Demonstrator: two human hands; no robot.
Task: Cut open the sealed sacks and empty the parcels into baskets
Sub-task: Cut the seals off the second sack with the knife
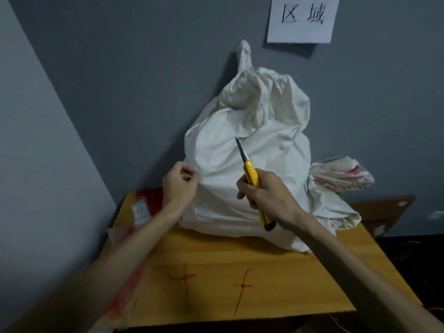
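Left hand (180, 186) pinches a fold at the left side of the white sack (247, 164), which stands knotted on the cardboard-covered counter (216, 272) against the grey wall. Right hand (266, 195) grips the yellow utility knife (252, 175), blade out, tip up against the sack's front.

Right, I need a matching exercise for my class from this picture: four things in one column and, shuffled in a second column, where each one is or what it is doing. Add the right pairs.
Column one
1. left hand
2. right hand
3. white sack
4. paper sign

Column two
A. stuck on the grey wall
B. grips the yellow knife, blade out
C. stands on the cardboard
D. pinches the sack's cloth at its side

Pairs: 1-D, 2-B, 3-C, 4-A
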